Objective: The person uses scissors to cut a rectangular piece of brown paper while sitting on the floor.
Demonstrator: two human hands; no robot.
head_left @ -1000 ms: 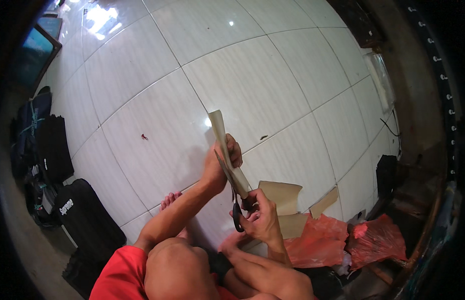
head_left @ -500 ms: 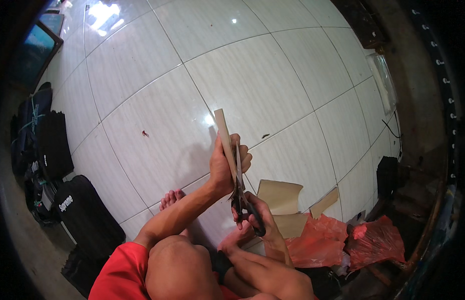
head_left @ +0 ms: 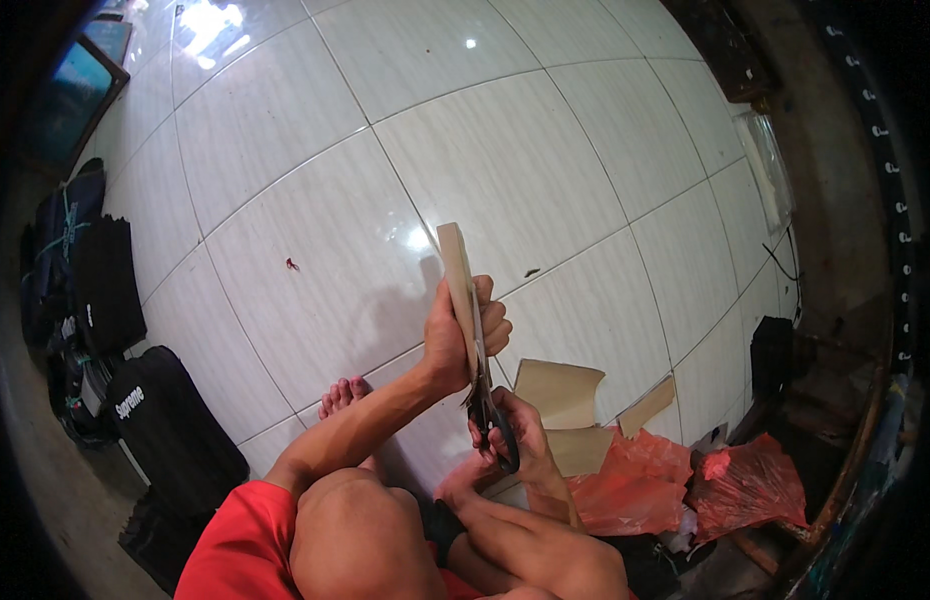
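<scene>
My left hand (head_left: pixel 455 335) grips a long folded brown paper or cardboard strip (head_left: pixel 452 260), upright in its fist near the middle of the view. Below it, my right hand (head_left: pixel 520 430) has its fingers in the black handles of a pair of scissors (head_left: pixel 499 435). The silver blades lie lengthwise along the strip's right side, passing my left hand; I cannot tell exactly how far they are apart. Loose brown cardboard pieces (head_left: pixel 553 394) lie on the tiled floor (head_left: pixel 285 200) beside my right hand.
Red plastic bags (head_left: pixel 745 480) lie at lower right. Black fabric items (head_left: pixel 170 430) and tied bundles (head_left: pixel 70 230) line the left edge; a glass-fronted frame (head_left: pixel 75 90) stands at upper left. A clear package (head_left: pixel 770 170) and a black object (head_left: pixel 772 355) sit along the right edge.
A second ago the scissors' blades were left of the strip; now they run along its right side, with the black handles turned rightward. My left hand and the strip have shifted slightly right.
</scene>
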